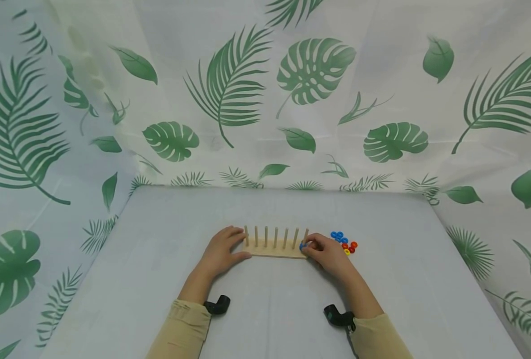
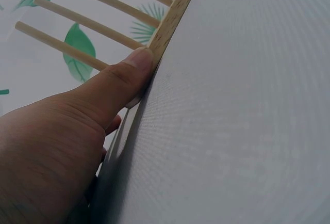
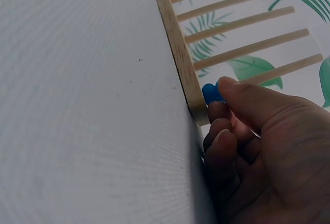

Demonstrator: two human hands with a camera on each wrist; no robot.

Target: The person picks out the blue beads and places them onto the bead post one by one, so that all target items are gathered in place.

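A wooden peg board [image 1: 276, 252] with a row of several upright pegs lies on the white table. My left hand [image 1: 220, 252] grips its left end, the thumb [image 2: 126, 74] along the front edge and the other fingers mostly hidden behind. At the opposite end, my right hand [image 1: 333, 257] pinches a blue ring [image 3: 210, 94] between thumb and fingers. That ring is low by the base of the rightmost peg [image 3: 289, 69], close over the board; the fingers partly cover it. The other pegs carry no rings.
Right of the board, beyond the right hand, lie several loose blue rings [image 1: 339, 238], a few red rings [image 1: 354, 245] and a yellow ring [image 1: 347, 252]. A leaf-patterned cloth [image 1: 247, 149] hangs behind the table [image 1: 274, 304]. Black cameras are strapped at both wrists.
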